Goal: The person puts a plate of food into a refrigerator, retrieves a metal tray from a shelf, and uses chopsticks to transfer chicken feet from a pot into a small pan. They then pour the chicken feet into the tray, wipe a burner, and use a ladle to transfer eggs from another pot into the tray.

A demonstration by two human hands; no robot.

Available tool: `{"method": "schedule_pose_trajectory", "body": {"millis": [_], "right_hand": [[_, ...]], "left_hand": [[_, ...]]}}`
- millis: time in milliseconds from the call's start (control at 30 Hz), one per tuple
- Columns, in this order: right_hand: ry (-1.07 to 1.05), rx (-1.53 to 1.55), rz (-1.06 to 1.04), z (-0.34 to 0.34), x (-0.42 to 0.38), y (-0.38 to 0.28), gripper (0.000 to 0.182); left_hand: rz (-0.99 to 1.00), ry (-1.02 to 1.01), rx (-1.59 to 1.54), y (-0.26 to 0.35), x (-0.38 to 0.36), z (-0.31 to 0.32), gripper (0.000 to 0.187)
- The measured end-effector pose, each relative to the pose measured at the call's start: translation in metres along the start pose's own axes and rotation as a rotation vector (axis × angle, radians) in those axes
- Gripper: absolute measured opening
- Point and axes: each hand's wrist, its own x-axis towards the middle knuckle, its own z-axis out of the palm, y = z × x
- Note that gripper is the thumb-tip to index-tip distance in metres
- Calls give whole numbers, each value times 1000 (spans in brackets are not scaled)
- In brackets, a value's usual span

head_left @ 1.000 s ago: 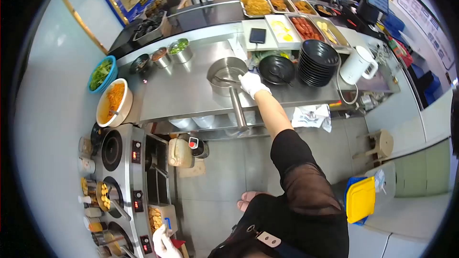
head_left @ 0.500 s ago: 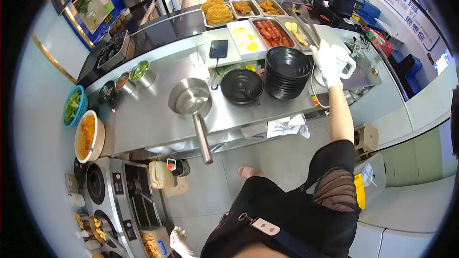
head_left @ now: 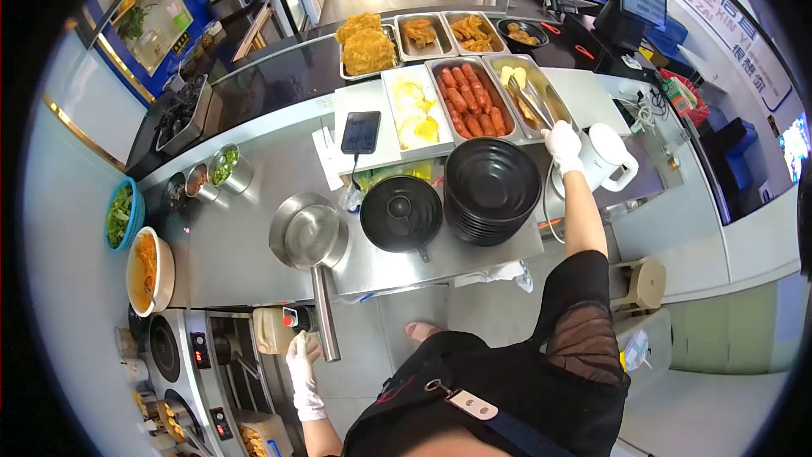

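Observation:
My right hand, in a white glove, is closed on metal tongs. Their tips reach into a steel tray that holds several pale yellow pieces. Just left of it is a tray of red sausages, and a white electric kettle stands right of the hand. My gloved left hand hangs low beside the long handle of a steel saucepan, fingers loosely bent and apart, with nothing visible in them. Behind that hand shows a dark bottle with a red cap.
A tall stack of black bowls and a black bowl with a ladle stand on the steel counter. Fried eggs, a phone and fried cutlets sit behind. Stove burners are at lower left.
My right hand has brought the tongs down and nearer, from the back of the counter into the yellow-piece tray. My left hand has risen toward the saucepan handle. The view has shifted.

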Motion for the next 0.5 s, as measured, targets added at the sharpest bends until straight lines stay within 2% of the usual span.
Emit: {"method": "schedule_pose_trajectory", "body": {"millis": [100,167,233,300,367,400,500], "right_hand": [[33,-16,-46,10,-17,11,43],[50,21,-91,13,-25,18,45],[68,-177,-131,-3,-40,17,53],[67,-184,-151,-16,-45,12,54],[205,-135,-249,-23,-51,15,54],[198,-15,-309,-27,-55,14,51],[201,239,-431,-82,-83,-32,38]], "left_hand": [[-142,-61,-57,19,15,10,45],[-185,-211,-147,23,21,13,46],[-161,-351,-251,9,33,13,46],[-297,-453,-289,17,29,16,43],[-338,-391,-175,24,31,28,41],[-343,-388,-108,18,23,29,37],[-165,-450,-210,5,13,35,22]]}}
